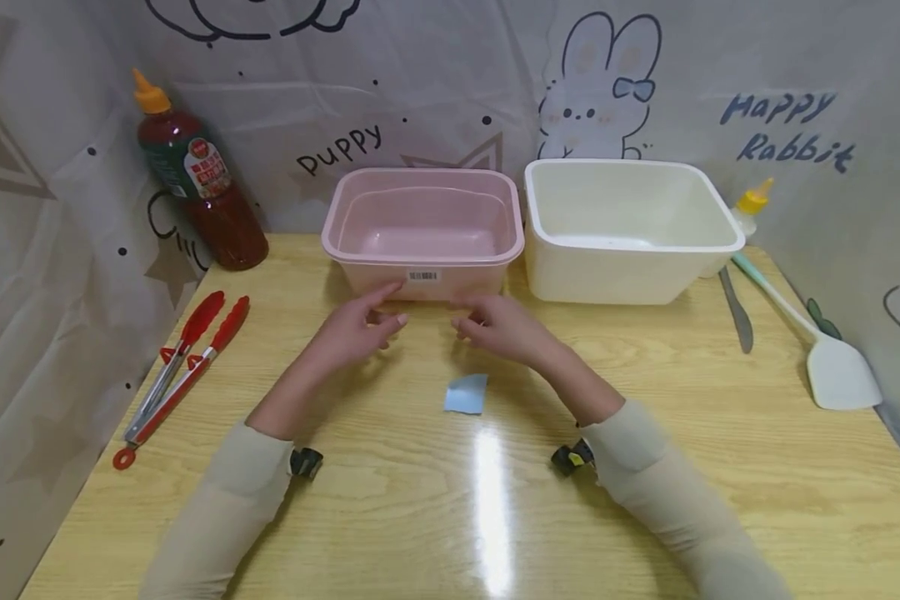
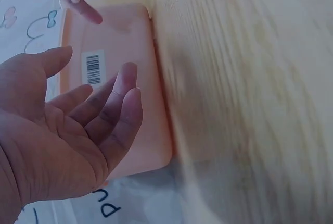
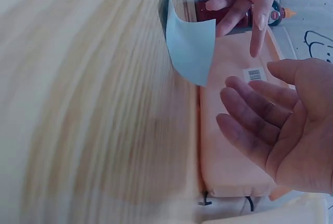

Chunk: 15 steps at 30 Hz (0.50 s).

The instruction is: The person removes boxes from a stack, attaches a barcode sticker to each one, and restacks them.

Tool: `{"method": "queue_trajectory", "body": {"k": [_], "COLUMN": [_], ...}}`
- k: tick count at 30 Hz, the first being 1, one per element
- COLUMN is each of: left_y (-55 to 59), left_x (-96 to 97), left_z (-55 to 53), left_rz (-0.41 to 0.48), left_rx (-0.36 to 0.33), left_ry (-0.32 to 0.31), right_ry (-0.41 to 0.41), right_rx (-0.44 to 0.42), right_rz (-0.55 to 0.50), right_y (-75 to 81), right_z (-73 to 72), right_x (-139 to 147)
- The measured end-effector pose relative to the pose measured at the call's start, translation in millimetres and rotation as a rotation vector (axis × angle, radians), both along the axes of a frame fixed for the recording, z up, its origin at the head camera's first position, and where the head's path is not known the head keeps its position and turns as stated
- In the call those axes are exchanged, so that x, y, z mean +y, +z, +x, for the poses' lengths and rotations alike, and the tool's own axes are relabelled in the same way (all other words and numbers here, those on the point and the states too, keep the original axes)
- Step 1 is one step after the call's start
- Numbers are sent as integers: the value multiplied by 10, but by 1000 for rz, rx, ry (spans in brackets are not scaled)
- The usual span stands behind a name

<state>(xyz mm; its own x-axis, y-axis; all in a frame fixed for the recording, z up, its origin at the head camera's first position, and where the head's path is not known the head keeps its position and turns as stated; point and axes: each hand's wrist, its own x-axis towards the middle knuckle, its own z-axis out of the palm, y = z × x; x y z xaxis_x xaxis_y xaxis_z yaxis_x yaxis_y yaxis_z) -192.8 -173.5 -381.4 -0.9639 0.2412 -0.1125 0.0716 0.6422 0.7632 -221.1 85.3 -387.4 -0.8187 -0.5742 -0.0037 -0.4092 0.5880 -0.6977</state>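
A pink plastic bin [image 1: 423,283] with a barcode label on its front stands against the back wall. Just in front of its left half is my left hand [image 1: 356,329], holding nothing, its fingers loosely bent. My right hand [image 1: 506,327] hovers before the bin's right half, also holding nothing. In the left wrist view the palm and relaxed fingers of the left hand [image 2: 67,114] show beside the bin's front. The right wrist view has the right hand [image 3: 291,120] likewise relaxed. A small light-blue paper [image 1: 466,394] lies on the table between the forearms, one edge curling up.
Right of the pink bin stands a white bin [image 1: 607,275]. Red-tipped tongs [image 1: 183,371] lie at the left, below a leaning sauce bottle [image 1: 202,192]. At the right are a knife [image 1: 737,312], a white spatula [image 1: 840,371] and a yellow-capped bottle [image 1: 750,204].
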Motion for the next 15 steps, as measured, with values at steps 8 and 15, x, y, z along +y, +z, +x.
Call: {"method": "queue_trajectory", "body": {"k": [8, 15], "left_y": [83, 67], "left_x": [98, 221], "left_z": [176, 282], "left_rz": [-102, -134], "left_rx": [18, 11], "left_ry": [-44, -75], "right_ry": [68, 146], "right_rx": [47, -1], "right_rz": [186, 271], "right_y": [9, -35], "right_z": [109, 214], "right_x": [146, 185]}}
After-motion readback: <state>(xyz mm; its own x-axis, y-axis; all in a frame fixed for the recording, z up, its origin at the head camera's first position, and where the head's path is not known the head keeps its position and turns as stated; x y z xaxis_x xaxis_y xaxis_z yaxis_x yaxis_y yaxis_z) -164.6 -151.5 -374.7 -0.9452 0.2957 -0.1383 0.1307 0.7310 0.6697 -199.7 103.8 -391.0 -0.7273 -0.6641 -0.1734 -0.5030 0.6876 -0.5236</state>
